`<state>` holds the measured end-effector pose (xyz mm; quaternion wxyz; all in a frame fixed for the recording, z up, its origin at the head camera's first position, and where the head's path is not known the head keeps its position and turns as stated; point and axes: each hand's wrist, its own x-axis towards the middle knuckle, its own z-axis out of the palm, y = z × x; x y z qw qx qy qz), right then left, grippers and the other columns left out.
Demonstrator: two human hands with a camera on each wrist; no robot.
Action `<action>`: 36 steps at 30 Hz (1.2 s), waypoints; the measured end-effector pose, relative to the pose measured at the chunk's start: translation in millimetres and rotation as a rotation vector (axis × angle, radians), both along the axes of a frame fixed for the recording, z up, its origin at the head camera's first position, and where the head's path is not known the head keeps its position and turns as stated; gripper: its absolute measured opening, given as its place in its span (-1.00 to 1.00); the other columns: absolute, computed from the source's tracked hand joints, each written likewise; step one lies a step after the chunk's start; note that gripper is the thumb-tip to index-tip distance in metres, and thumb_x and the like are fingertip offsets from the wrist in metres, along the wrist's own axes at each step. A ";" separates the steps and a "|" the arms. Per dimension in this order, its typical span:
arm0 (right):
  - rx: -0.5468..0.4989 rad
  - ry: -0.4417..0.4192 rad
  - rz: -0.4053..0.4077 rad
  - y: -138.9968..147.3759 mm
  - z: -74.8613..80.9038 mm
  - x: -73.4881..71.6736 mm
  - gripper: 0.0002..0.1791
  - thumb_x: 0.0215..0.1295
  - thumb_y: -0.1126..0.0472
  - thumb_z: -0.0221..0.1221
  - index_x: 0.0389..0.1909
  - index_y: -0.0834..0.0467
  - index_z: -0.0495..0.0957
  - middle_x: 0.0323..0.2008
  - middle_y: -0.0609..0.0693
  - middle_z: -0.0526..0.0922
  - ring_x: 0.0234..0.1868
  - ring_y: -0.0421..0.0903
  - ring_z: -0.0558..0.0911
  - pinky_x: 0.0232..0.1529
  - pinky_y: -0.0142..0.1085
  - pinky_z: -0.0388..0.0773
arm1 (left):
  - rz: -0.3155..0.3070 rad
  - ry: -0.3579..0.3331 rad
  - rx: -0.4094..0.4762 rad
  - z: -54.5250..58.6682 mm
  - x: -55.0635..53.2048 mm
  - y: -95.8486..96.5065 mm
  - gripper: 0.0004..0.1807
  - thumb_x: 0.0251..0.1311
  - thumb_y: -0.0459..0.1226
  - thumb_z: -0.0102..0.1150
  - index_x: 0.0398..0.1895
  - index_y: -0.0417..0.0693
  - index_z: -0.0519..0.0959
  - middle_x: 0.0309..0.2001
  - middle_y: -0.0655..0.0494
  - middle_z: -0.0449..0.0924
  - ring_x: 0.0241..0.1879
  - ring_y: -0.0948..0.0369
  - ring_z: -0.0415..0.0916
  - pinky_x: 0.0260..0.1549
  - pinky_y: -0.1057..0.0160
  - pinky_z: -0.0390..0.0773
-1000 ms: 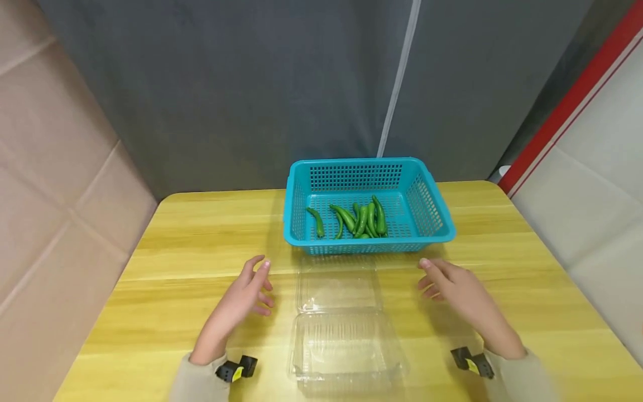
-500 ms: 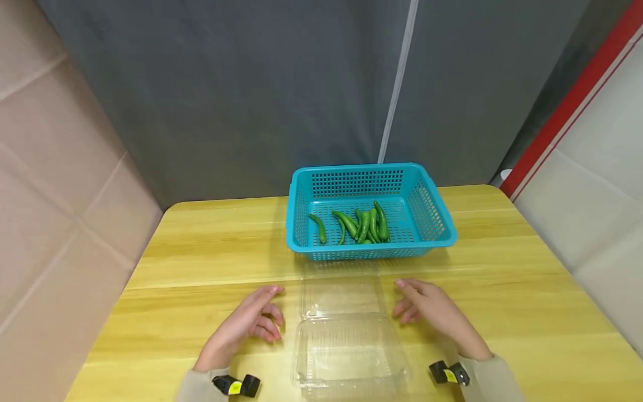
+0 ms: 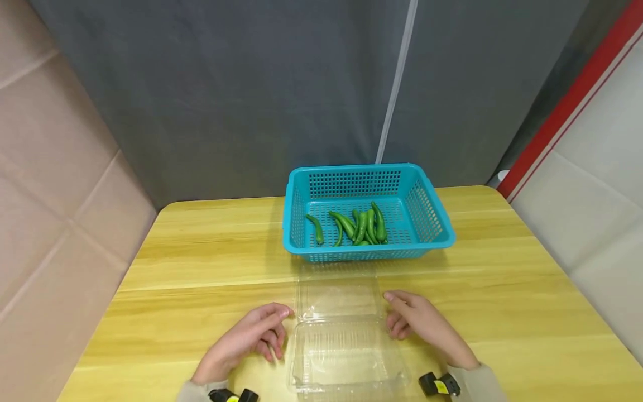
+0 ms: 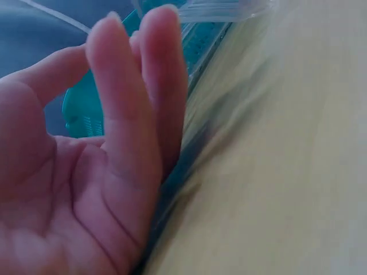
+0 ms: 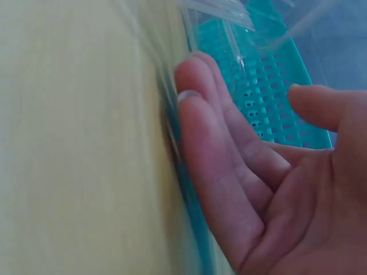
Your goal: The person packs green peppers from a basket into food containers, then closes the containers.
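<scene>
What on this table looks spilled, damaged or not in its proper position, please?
Nothing clearly stands out: I see no spill or damage. The slim green peppers lie inside the turquoise rectangular plastic basket, one apart from the others, and the clear plastic hinged container lies open in front of the basket.

Right grip (image 5: 287,200) near clear plastic (image 5: 229,10), turquoise basket (image 5: 274,74) behind
</scene>
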<state>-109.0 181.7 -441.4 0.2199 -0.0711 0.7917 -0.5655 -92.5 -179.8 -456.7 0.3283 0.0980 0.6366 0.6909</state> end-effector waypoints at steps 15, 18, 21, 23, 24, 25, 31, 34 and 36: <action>-0.084 -0.093 0.262 6.7 -6.0 2.9 -0.22 0.26 0.07 0.06 0.32 0.32 -0.11 -0.49 0.22 0.58 -0.50 0.06 0.58 -0.42 -0.10 0.56 | -0.006 0.065 -0.120 2.4 11.3 14.0 -0.56 0.20 -0.11 0.03 -0.07 -0.32 0.33 -0.64 0.05 0.44 -0.69 0.12 0.50 -0.77 0.36 0.45; -0.102 -0.097 0.266 7.3 -5.9 3.4 -0.21 0.25 0.09 0.08 0.33 0.30 -0.11 -0.50 0.23 0.58 -0.52 0.04 0.58 -0.43 -0.08 0.56 | -0.004 0.066 -0.114 2.4 11.2 14.8 -0.57 0.20 -0.13 0.05 -0.08 -0.33 0.33 -0.63 0.01 0.46 -0.69 0.14 0.49 -0.77 0.37 0.45; -0.114 -0.098 0.262 7.5 -6.2 4.1 -0.21 0.23 0.11 0.10 0.33 0.28 -0.10 -0.50 0.23 0.58 -0.52 0.03 0.58 -0.43 -0.09 0.56 | -0.012 0.067 -0.102 2.1 10.0 15.5 -0.59 0.20 -0.16 0.05 -0.08 -0.34 0.31 -0.60 -0.05 0.50 -0.68 0.17 0.49 -0.76 0.38 0.45; -0.127 -0.100 0.269 7.2 -6.6 4.6 -0.20 0.22 0.13 0.11 0.33 0.28 -0.11 -0.49 0.24 0.58 -0.51 0.03 0.58 -0.42 -0.10 0.56 | -0.021 0.063 -0.089 1.9 9.4 16.3 -0.60 0.21 -0.19 0.05 -0.07 -0.34 0.28 -0.55 -0.10 0.52 -0.66 0.18 0.50 -0.76 0.38 0.46; -0.135 -0.100 0.273 6.8 -6.8 4.7 -0.20 0.21 0.14 0.11 0.33 0.28 -0.12 -0.48 0.24 0.58 -0.50 0.03 0.58 -0.41 -0.11 0.56 | -0.025 0.066 -0.082 2.0 9.1 16.6 -0.60 0.21 -0.20 0.05 -0.07 -0.35 0.27 -0.53 -0.13 0.53 -0.65 0.18 0.50 -0.75 0.38 0.46; -0.146 -0.103 0.278 6.4 -7.1 4.8 -0.19 0.21 0.15 0.12 0.34 0.28 -0.13 -0.47 0.25 0.58 -0.50 0.03 0.58 -0.40 -0.12 0.56 | -0.028 0.066 -0.076 2.0 8.8 17.0 -0.60 0.20 -0.21 0.05 -0.08 -0.35 0.26 -0.51 -0.15 0.53 -0.64 0.19 0.50 -0.75 0.38 0.46; -0.197 -0.121 0.272 4.1 -7.8 4.4 -0.16 0.18 0.19 0.14 0.34 0.26 -0.15 -0.44 0.28 0.57 -0.49 0.01 0.58 -0.37 -0.12 0.56 | -0.018 0.082 -0.060 3.6 8.7 18.2 -0.61 0.17 -0.26 0.10 -0.12 -0.36 0.20 -0.47 -0.18 0.53 -0.62 0.18 0.51 -0.74 0.36 0.48; -0.205 -0.130 0.266 3.9 -7.7 4.5 -0.15 0.17 0.19 0.16 0.35 0.23 -0.14 -0.43 0.29 0.56 -0.49 -0.02 0.58 -0.37 -0.13 0.57 | -0.015 0.080 -0.060 4.0 9.5 18.1 -0.59 0.15 -0.27 0.11 -0.13 -0.35 0.18 -0.47 -0.19 0.53 -0.62 0.17 0.51 -0.73 0.35 0.49; -0.211 -0.134 0.261 4.6 -7.5 4.8 -0.14 0.15 0.20 0.17 0.35 0.22 -0.15 -0.42 0.30 0.56 -0.49 -0.03 0.57 -0.36 -0.13 0.57 | -0.006 0.077 -0.061 4.0 10.0 17.8 -0.55 0.13 -0.27 0.13 -0.10 -0.34 0.16 -0.45 -0.20 0.53 -0.63 0.19 0.49 -0.72 0.35 0.49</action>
